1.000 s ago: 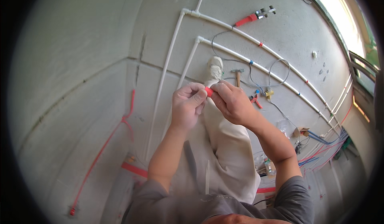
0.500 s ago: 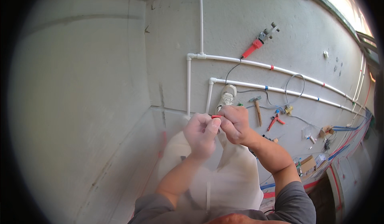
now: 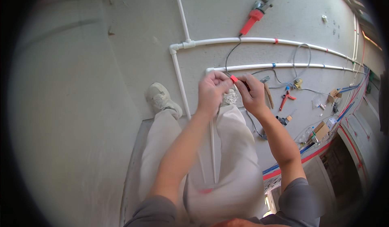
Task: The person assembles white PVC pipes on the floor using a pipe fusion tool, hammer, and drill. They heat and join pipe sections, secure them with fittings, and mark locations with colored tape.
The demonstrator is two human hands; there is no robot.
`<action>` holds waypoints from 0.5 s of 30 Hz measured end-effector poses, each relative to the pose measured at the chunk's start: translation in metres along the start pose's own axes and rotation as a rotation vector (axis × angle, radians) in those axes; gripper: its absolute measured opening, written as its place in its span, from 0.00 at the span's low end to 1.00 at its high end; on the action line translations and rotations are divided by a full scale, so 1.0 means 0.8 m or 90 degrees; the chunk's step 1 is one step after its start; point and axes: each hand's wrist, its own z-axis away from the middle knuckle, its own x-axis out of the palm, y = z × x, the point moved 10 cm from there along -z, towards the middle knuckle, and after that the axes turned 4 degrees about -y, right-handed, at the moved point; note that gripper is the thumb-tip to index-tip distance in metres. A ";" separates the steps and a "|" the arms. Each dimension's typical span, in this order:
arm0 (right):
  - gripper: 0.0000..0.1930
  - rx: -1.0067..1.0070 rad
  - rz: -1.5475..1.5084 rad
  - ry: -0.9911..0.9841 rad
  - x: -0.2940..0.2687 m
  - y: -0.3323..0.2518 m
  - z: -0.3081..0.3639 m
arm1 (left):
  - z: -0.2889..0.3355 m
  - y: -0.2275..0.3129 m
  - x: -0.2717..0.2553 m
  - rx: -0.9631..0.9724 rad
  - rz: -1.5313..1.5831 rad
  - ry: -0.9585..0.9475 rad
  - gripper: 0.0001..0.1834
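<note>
In front of my body, both hands meet over a small red strip-like piece (image 3: 234, 79), too small to name more exactly. My left hand (image 3: 211, 92) pinches it from the left, fingers curled. My right hand (image 3: 253, 94) is closed at its other side, thumb and forefinger against it. Just beyond the hands runs a white pipe (image 3: 300, 65) with blue bands. Farther off is a second white pipe (image 3: 231, 41) with red bands and a tee fitting (image 3: 189, 44).
A red-handled pipe welding tool (image 3: 253, 21) lies beyond the pipes, its grey cord (image 3: 230, 56) crossing them. To the right lie a hammer (image 3: 268, 96), a red branched tool (image 3: 287, 100) and a cardboard box (image 3: 321, 131). A grey wall (image 3: 73, 105) rises on the left.
Both hands have moved forward, away from my body, still holding the red piece. My view has shifted; my left shoe and more of the pipe beside it now show.
</note>
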 end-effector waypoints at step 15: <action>0.34 0.137 -0.267 -0.295 0.176 0.286 -0.116 | -0.267 -0.078 -0.189 0.179 0.137 0.038 0.09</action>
